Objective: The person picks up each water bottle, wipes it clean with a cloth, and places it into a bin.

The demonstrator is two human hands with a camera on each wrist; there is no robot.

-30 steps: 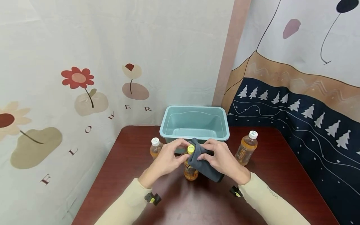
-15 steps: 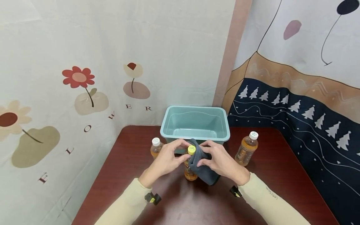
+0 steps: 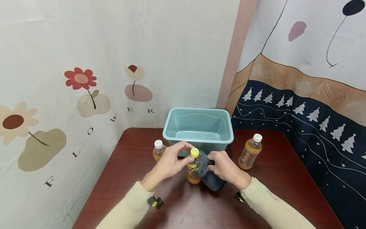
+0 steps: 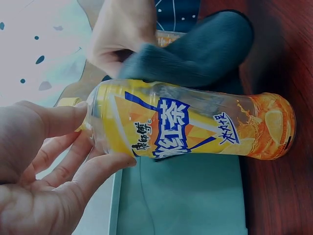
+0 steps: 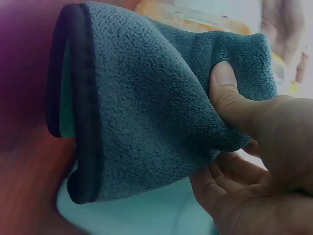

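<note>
A bottle of iced tea [image 4: 166, 120] with a yellow cap [image 3: 194, 152] stands upright near the middle of the table. My left hand [image 3: 172, 160] grips it around the neck, thumb and fingers just below the cap. In my right hand [image 3: 224, 167] is a dark grey cloth [image 5: 142, 103], pinched between thumb and fingers, its lower part hanging down. The cloth lies against the bottle's right side in the head view. The left wrist view shows the bottle's yellow and orange label facing that camera.
A pale blue-green plastic bin [image 3: 198, 140] stands behind the bottle at the table's back. White-capped bottles of amber drink stand to either side, one left bottle [image 3: 158, 151] partly behind my left hand and one right bottle [image 3: 250, 152]. The dark red table [image 3: 120, 171] meets printed curtains.
The cloth has come away from the bottle's neck, to the right and down with my right hand, uncovering more of the label. My left hand stays at the neck.
</note>
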